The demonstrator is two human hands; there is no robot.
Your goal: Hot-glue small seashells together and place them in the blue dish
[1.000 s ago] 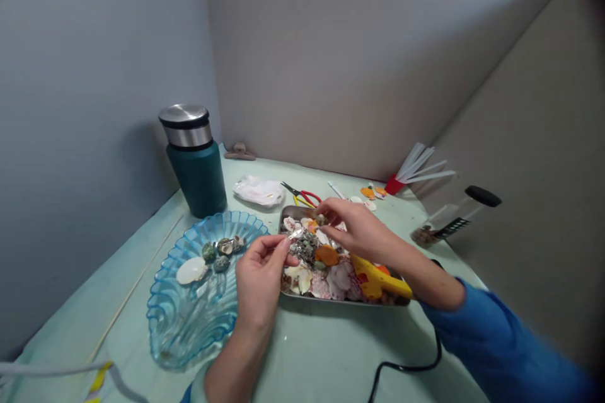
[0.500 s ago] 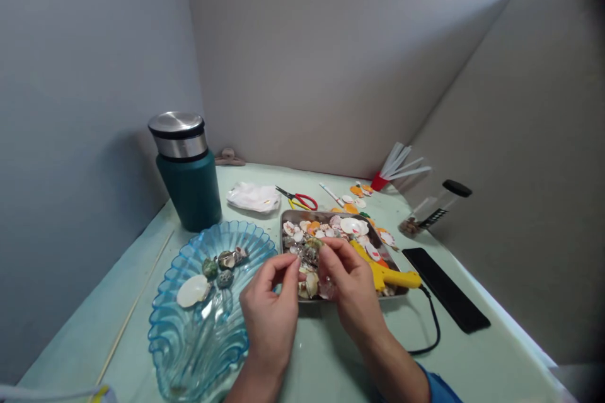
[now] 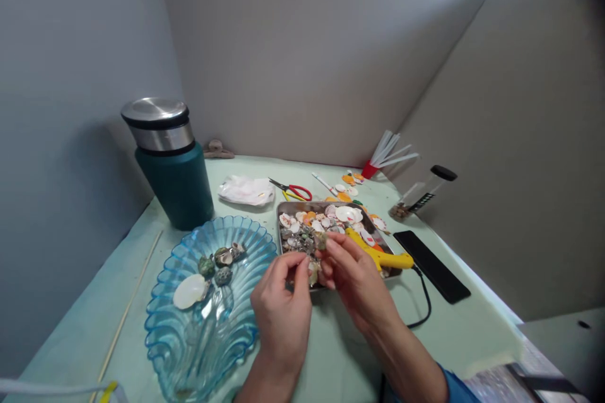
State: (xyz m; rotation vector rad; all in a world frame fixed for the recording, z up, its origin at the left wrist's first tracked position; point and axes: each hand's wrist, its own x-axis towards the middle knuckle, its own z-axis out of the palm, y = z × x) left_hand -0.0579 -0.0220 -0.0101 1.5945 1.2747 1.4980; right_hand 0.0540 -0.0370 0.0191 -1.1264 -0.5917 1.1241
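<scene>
My right hand [image 3: 352, 271] pinches a small greenish-brown shell [image 3: 320, 240] between thumb and fingers, above the front of a metal tray [image 3: 280, 227]. Close beside it, my left hand [image 3: 286, 296] has thumb and forefinger pressed together; whatever they hold is too small to make out. Many small shells [image 3: 326, 221] fill the tray, and a yellow glue gun [image 3: 385, 258] rests across its right side. To the left, a blue scalloped dish [image 3: 161, 321] carries a white shell [image 3: 190, 291], several dark and green snail shells [image 3: 224, 256] and clear glue strands.
A green steel-topped bottle [image 3: 174, 182] stands at the back left. Behind the tray lie a white cloth [image 3: 246, 191], red-and-yellow pliers [image 3: 293, 190] and a pen [image 3: 324, 184]. Glue sticks [image 3: 387, 150] stand in a red cup. At right are a clear jar [image 3: 420, 195], black phone-like slab [image 3: 432, 266] and cord.
My view has turned to the right and slightly down. The right hand has turned the shell upward a little; the left hand stays pinched close by.
</scene>
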